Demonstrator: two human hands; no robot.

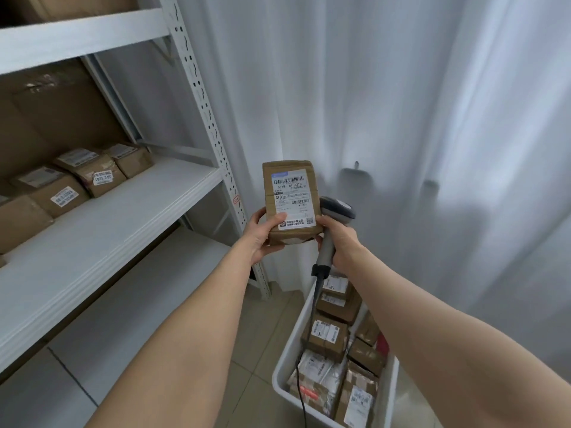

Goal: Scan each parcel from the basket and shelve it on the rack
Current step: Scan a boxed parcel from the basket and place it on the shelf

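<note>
A small brown cardboard parcel (289, 177) with a white barcode label facing me is held upright in mid-air, right of the rack. My left hand (262, 234) grips its lower left corner, thumb on the label. My right hand (341, 239) grips the handle of a grey barcode scanner (335, 211), and its thumb touches the parcel's lower right corner. The scanner's head sits just right of the parcel. Its black cable hangs down into a white basket (285, 355) holding several labelled parcels.
A white metal rack (123, 208) stands at left; several labelled boxes (92, 174) line the back left of its middle shelf, with bare shelf in front. A larger carton sits behind them. White curtains hang behind. The floor is tiled.
</note>
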